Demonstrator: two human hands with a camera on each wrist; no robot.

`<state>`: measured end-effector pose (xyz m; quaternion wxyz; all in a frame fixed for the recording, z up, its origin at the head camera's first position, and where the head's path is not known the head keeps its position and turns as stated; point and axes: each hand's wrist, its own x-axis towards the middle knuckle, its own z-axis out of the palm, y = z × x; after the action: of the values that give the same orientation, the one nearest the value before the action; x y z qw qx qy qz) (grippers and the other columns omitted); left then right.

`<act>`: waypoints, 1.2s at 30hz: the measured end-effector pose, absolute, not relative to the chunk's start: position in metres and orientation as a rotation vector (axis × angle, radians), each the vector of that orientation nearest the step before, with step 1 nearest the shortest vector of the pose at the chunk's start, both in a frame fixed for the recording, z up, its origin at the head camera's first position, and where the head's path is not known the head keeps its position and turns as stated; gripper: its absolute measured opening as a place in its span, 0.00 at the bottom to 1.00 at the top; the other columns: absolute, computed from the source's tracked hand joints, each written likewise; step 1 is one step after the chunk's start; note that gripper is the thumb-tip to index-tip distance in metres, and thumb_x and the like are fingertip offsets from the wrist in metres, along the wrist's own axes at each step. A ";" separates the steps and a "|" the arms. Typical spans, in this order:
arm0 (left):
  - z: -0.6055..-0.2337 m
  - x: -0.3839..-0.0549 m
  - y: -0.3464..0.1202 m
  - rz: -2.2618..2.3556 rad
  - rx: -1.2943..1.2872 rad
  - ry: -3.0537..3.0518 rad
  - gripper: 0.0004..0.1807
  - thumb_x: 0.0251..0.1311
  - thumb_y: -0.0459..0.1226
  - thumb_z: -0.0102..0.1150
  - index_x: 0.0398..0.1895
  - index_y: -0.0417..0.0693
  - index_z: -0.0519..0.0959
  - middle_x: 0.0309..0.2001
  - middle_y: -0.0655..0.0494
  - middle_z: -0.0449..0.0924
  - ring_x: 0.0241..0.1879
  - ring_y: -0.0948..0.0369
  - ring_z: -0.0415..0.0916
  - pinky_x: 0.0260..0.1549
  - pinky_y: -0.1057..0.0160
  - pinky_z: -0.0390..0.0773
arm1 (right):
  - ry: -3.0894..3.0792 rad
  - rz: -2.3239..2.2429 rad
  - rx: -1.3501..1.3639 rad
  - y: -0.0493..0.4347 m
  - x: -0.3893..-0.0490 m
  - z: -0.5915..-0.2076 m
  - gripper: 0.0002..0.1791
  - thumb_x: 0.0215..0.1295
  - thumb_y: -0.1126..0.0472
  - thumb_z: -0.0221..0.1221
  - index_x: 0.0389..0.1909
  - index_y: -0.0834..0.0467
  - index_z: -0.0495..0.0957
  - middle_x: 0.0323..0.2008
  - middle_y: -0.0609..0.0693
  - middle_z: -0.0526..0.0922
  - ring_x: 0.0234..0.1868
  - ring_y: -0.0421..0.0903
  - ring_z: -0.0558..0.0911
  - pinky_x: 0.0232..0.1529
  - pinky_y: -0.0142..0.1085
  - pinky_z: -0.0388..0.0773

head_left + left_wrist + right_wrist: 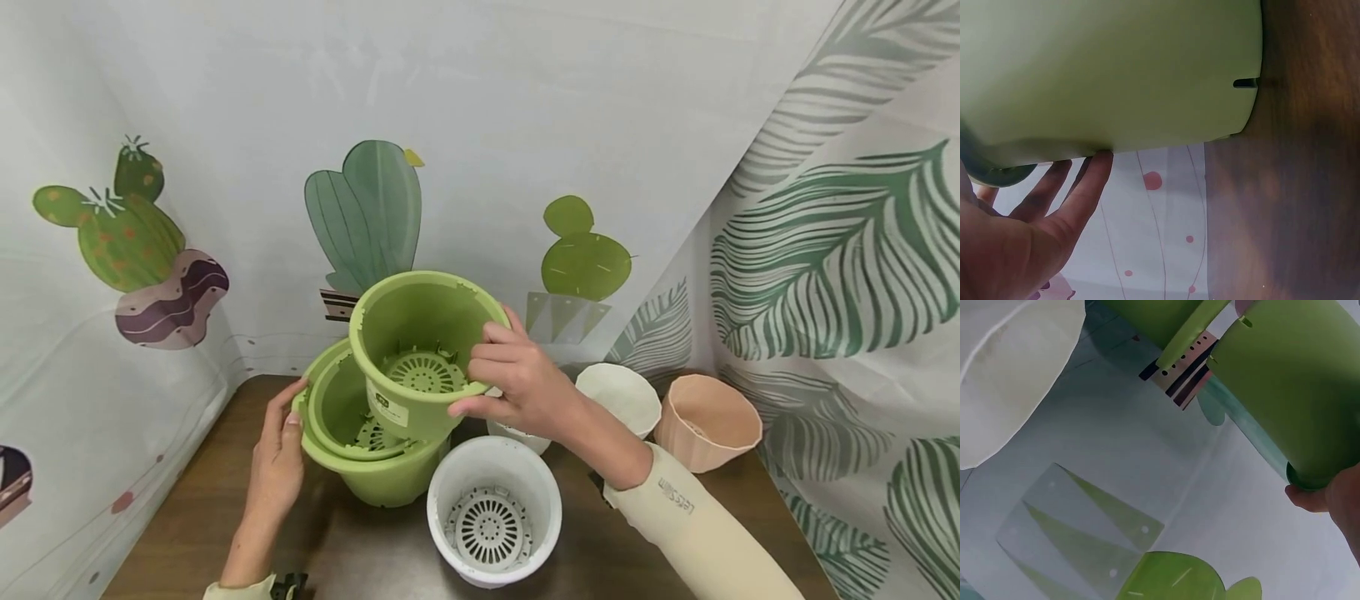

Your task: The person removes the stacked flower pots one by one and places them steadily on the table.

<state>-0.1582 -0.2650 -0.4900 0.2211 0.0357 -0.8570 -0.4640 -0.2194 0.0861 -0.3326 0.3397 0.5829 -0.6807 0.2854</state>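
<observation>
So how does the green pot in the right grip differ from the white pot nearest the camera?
Colour: the green pot is yellowish green, the white pot greyish white.
Pose: the green pot is held up by its rim in the right grip; the white pot stands on the table.
Marking: the green pot carries a pale label; none shows on the white pot.
Both are round, open-topped and have slotted bottoms.

Labelled green pot (423, 337), tilted, held partly over two nested green pots (378, 481)
</observation>
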 end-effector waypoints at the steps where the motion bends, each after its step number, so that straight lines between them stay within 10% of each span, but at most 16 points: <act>1: -0.490 -0.158 -0.265 -1.287 0.097 -2.368 0.27 0.87 0.42 0.34 0.82 0.74 0.62 0.71 0.50 0.76 0.50 0.57 0.74 0.50 0.59 0.71 | -1.765 0.739 1.522 0.087 -0.218 -0.333 0.31 0.78 0.36 0.53 0.19 0.53 0.65 0.21 0.43 0.68 0.33 0.45 0.65 0.60 0.63 0.67; 7: -0.491 -0.158 -0.266 -1.314 0.088 -2.372 0.27 0.87 0.42 0.35 0.82 0.74 0.61 0.74 0.53 0.73 0.62 0.57 0.75 0.54 0.66 0.71 | -1.711 0.750 1.512 0.097 -0.210 -0.334 0.30 0.77 0.38 0.56 0.19 0.52 0.65 0.21 0.43 0.68 0.32 0.44 0.65 0.60 0.64 0.68; 18: -0.493 -0.160 -0.268 -1.303 0.059 -2.341 0.26 0.87 0.42 0.35 0.82 0.72 0.63 0.68 0.51 0.79 0.49 0.63 0.74 0.50 0.63 0.70 | -1.640 0.784 1.492 0.117 -0.198 -0.323 0.30 0.76 0.39 0.59 0.19 0.53 0.65 0.21 0.43 0.67 0.31 0.45 0.67 0.55 0.60 0.66; 36: -0.494 -0.160 -0.268 -1.314 0.094 -2.350 0.26 0.87 0.42 0.36 0.82 0.73 0.63 0.73 0.53 0.75 0.57 0.67 0.75 0.53 0.65 0.72 | -1.570 0.795 1.449 0.142 -0.171 -0.319 0.26 0.76 0.41 0.60 0.21 0.54 0.74 0.23 0.44 0.76 0.31 0.46 0.70 0.70 0.53 0.65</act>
<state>-0.1603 -0.2676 -0.4935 0.2222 0.0340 -0.8505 -0.4755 -0.1713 0.1423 -0.3189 0.4176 0.5776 -0.6258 0.3167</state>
